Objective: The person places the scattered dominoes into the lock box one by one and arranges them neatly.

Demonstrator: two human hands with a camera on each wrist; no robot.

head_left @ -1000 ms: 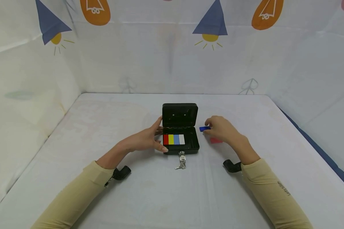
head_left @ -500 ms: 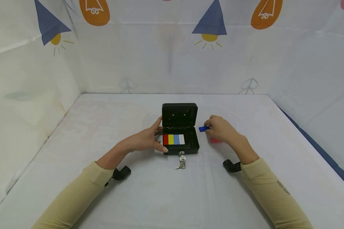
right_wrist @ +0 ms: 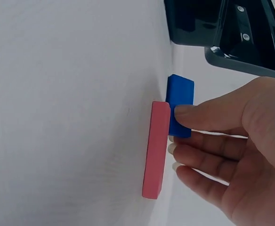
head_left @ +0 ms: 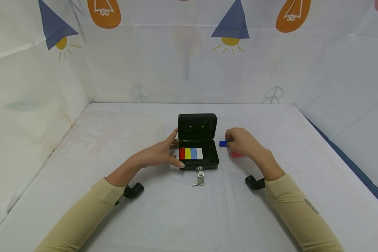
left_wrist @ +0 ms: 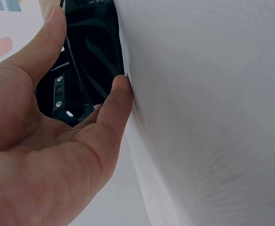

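A black cash box [head_left: 211, 154] stands with its lid [head_left: 197, 126] raised. Along its left side my left hand [head_left: 159, 153] holds it, thumb at the front corner and fingers reaching toward the lid. The left wrist view shows that hand [left_wrist: 57, 136] against the dark metal. To the right of the box, my right hand [head_left: 243, 141] pinches a blue block [head_left: 223, 143], its thumb laid on the blue face [right_wrist: 181, 90] in the right wrist view. Below that hand lies a red block [head_left: 237, 154], right beside the blue one, partly covered in the head view.
Inside the box a row of red, yellow, blue and white blocks [head_left: 190, 153] fills the left part. Keys [head_left: 201, 180] hang from the lock at its front. The table [head_left: 176, 217] is covered in white cloth, with printed fabric walls [head_left: 163, 63] around it.
My right fingers have closed down further over the blue block, which has turned slightly and come a little nearer. The left hand and the box have stayed put.
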